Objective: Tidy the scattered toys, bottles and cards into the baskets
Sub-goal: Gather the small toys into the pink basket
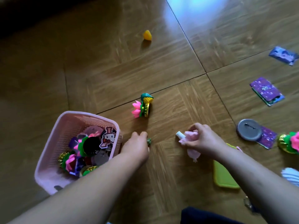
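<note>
A pink basket (48, 152) on the wooden floor at the lower left holds several lotus toys, badges and a pixel rabbit figure. Just right of it, my left hand (137, 147) curls round a small green thing (149, 141) on the floor. My right hand (202, 139) grips a pale pink soft toy (191, 153) with a white tip (179, 135). Beyond the hands a pink lotus toy with a green and yellow corn piece (143, 105) lies on its side. Farther off sits a small yellow toy (147, 35).
Purple cards (267, 91) and a blue packet (284, 55) lie at the right, with a round metal badge (249, 130) on another card and a second lotus toy (289, 143) at the edge. A green phone-like case (224, 177) lies under my right forearm.
</note>
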A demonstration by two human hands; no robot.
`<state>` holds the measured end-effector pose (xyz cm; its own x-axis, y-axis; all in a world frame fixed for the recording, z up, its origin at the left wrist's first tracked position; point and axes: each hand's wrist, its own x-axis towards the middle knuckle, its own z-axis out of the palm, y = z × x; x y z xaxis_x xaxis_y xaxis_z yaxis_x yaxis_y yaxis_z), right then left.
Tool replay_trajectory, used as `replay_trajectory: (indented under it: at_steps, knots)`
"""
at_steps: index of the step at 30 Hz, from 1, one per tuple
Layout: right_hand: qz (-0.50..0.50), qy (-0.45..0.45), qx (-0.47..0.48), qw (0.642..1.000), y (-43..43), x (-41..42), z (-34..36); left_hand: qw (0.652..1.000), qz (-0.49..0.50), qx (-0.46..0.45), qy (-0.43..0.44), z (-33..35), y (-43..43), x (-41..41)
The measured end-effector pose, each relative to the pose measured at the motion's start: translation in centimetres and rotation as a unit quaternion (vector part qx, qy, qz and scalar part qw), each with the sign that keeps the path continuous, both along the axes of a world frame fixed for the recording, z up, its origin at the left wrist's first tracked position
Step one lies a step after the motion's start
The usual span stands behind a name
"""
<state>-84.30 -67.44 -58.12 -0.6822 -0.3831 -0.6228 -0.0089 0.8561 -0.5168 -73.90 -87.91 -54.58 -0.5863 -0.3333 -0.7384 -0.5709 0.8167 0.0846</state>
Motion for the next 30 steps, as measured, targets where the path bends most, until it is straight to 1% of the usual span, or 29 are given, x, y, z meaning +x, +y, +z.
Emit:
replay_trajectory:
  at_steps: [4, 7, 9, 10, 11, 12, 13, 14, 16, 18, 21, 23, 24, 26, 28, 30]
  knots:
    - [-0.017, 0.004, -0.029, 0.999, 0.5, -1.4, 0.7, 1.000, 0.008, -0.009, 0.026, -1.9, -0.1, -1.2]
    - [-0.066, 0.022, -0.043, 0.997, 1.7, -1.8, 1.3, 0.998, 0.016, 0.014, 0.055, -3.0, -0.1, -1.3]
    - [-0.135, -0.013, -0.083, 0.987, 2.3, -2.4, 2.0, 0.994, 0.063, 0.053, 0.076, -2.9, -0.4, -1.6]
    - [-0.151, -0.036, -0.096, 0.983, 2.5, -2.6, 2.4, 0.987, 0.102, 0.074, 0.098, -2.7, -0.4, -1.8]
    - [-0.136, -0.040, -0.088, 0.986, 2.5, -2.9, 2.6, 0.978, 0.141, 0.087, 0.124, -2.2, -0.5, -2.0]
    - [-0.091, -0.021, -0.045, 0.995, 2.3, -3.1, 2.5, 0.967, 0.178, 0.092, 0.157, -1.6, -0.6, -2.3]
    - [-0.029, 0.004, 0.023, 0.999, 1.9, -3.1, 2.3, 0.955, 0.210, 0.086, 0.189, -1.1, -0.7, -2.6]
    - [0.033, 0.031, 0.100, 0.994, 1.3, -2.8, 2.0, 0.943, 0.235, 0.077, 0.220, -0.5, -0.6, -2.9]
    - [0.137, 0.066, 0.217, 0.964, -0.6, -1.9, 1.4, 0.928, 0.264, 0.053, 0.257, 0.2, -0.8, -3.6]
    - [0.201, 0.076, 0.270, 0.938, -2.4, -0.9, 0.9, 0.928, 0.265, 0.020, 0.259, 0.0, -1.3, -4.9]
    - [0.260, 0.106, 0.284, 0.917, -4.3, -0.2, 0.4, 0.946, 0.229, -0.050, 0.222, -1.2, -2.6, -7.2]
    - [0.306, 0.136, 0.276, 0.901, -5.1, -0.3, 0.1, 0.961, 0.172, -0.100, 0.191, -2.0, -3.5, -8.2]
    - [0.317, 0.137, 0.270, 0.899, -5.3, -0.3, 0.1, 0.967, 0.139, -0.117, 0.179, -2.2, -3.9, -8.5]
    - [0.316, 0.111, 0.254, 0.907, -5.6, -0.8, 0.1, 0.972, 0.109, -0.121, 0.167, -2.3, -4.7, -8.8]
    - [0.297, 0.101, 0.226, 0.922, -6.1, -1.6, 0.5, 0.973, 0.124, -0.098, 0.169, -1.9, -5.7, -8.4]
    - [0.261, 0.105, 0.180, 0.943, -6.5, -2.7, 1.1, 0.965, 0.155, -0.052, 0.204, -1.1, -5.9, -7.7]
